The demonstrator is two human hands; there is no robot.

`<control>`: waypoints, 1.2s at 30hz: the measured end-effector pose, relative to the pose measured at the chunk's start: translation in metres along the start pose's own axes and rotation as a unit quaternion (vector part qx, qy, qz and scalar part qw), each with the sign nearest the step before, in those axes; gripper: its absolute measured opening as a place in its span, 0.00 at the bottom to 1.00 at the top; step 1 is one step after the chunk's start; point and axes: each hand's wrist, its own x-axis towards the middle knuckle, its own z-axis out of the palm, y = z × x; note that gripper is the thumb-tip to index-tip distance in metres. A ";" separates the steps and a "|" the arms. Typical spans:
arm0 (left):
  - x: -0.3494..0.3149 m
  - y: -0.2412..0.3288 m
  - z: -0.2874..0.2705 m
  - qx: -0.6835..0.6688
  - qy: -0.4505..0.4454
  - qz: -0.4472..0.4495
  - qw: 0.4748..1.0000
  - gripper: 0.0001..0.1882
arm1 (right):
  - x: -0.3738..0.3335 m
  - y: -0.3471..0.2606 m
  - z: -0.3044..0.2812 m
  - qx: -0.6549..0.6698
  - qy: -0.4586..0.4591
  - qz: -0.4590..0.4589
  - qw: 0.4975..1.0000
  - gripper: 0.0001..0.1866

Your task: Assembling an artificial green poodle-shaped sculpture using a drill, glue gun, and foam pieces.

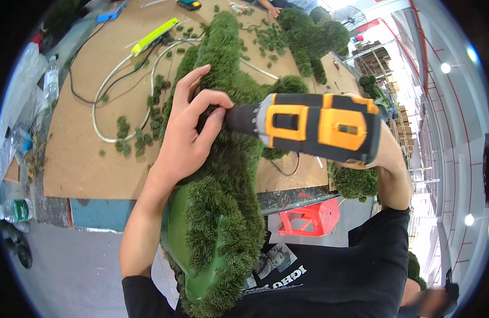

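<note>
A black-and-yellow cordless drill (334,127) lies sideways across the middle of the view, its dark chuck pointing left. My right hand (358,163) grips it from beneath, mostly hidden by the tool body. At the chuck's front, the thumb and forefinger of my left hand (189,124) are pinched together; what lies between them is hidden. Beneath both hands stretches a long artificial-grass piece (223,217), covered in bushy green tufts. Its near end, by my chest, shows a smooth green base (178,217) with bare patches.
A brown board-topped table (75,169) carries loose green tufts (133,139), looped cables and a bright yellow-green bar (155,36). More greenery (308,37) and another person's hand (274,11) are at the far side. A red stool (311,218) stands below the table edge; bottles (51,82) lie left.
</note>
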 end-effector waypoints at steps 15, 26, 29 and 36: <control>0.001 0.003 0.000 0.006 -0.013 -0.001 1.000 0.08 | -0.071 -0.006 0.011 0.462 0.247 0.267 0.809 0.32; 0.000 0.004 0.003 0.064 -0.009 -0.003 0.998 0.07 | -0.172 -0.009 0.050 0.228 0.274 0.355 0.864 0.21; 0.000 0.008 0.001 0.085 -0.014 0.002 0.996 0.07 | -0.194 0.010 0.092 0.346 0.388 0.410 0.749 0.18; -0.002 -0.009 0.002 0.124 -0.025 0.028 0.992 0.08 | -0.255 0.083 0.211 0.350 0.559 0.450 0.602 0.14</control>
